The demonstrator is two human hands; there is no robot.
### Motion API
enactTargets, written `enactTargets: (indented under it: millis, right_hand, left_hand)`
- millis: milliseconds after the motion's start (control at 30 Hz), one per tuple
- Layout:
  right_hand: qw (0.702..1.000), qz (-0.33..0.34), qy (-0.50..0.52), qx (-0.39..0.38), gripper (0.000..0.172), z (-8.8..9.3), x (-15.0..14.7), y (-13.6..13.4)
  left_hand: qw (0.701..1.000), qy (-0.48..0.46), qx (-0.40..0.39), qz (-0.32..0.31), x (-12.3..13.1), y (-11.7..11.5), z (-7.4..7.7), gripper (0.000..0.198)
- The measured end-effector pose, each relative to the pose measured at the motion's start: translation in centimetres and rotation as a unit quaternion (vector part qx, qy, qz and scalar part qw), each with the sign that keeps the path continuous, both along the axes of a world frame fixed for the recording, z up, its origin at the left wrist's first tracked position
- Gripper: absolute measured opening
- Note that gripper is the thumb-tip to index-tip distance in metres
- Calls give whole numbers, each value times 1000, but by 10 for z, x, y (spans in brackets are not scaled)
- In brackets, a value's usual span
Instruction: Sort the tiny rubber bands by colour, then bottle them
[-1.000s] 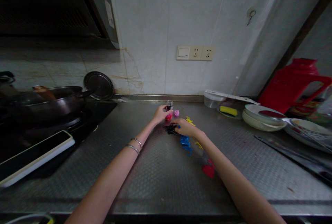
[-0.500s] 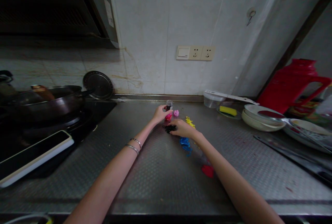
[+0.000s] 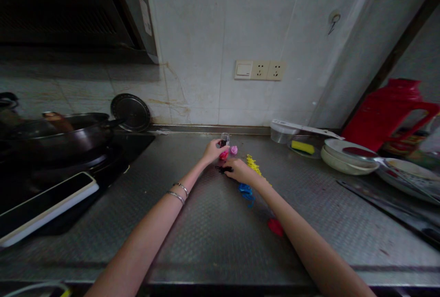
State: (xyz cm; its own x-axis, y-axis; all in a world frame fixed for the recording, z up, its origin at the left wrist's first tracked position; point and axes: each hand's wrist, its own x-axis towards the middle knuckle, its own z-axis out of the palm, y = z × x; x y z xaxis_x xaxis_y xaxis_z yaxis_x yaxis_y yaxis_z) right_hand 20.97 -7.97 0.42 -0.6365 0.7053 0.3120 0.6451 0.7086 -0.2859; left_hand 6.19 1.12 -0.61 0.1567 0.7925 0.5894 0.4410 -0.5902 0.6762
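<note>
My left hand (image 3: 212,151) grips a small clear jar (image 3: 224,136) with something dark inside, upright near the back of the counter. Black, thin looped strands like small elastic bands (image 3: 225,169) are pinched under the fingertips of my right hand (image 3: 239,170), low over the metal. A pink flower-shaped piece (image 3: 234,150) and a red-pink one (image 3: 224,155) sit beside the jar. Yellow bands (image 3: 253,165) lie in a row just past my right hand. Blue bands (image 3: 245,191) are heaped below its wrist, and a red piece (image 3: 275,227) lies against my right forearm.
On the left, a pan (image 3: 68,134) stands on the black stove, with a white-edged phone-like slab (image 3: 51,205) in front. To the right are a clear tub (image 3: 282,133), a yellow sponge (image 3: 302,147), stacked bowls (image 3: 347,162), a long dark blade (image 3: 381,205) and a red thermos (image 3: 381,113).
My right hand has shifted very slightly, and the black bunch under its fingers looks flatter and smaller. My left hand stays on the jar.
</note>
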Motion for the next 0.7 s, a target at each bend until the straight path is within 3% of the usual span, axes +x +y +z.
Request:
enactTargets:
  millis: [300, 700]
  right_hand:
    - [999, -14, -3, 37, 24, -6, -2, 0]
    - [1000, 7, 19, 8, 31, -1, -2, -3]
  left_hand:
    - [1000, -8, -4, -1, 0, 0, 0, 32]
    - [1000, 4, 3, 2, 0, -3, 1, 32]
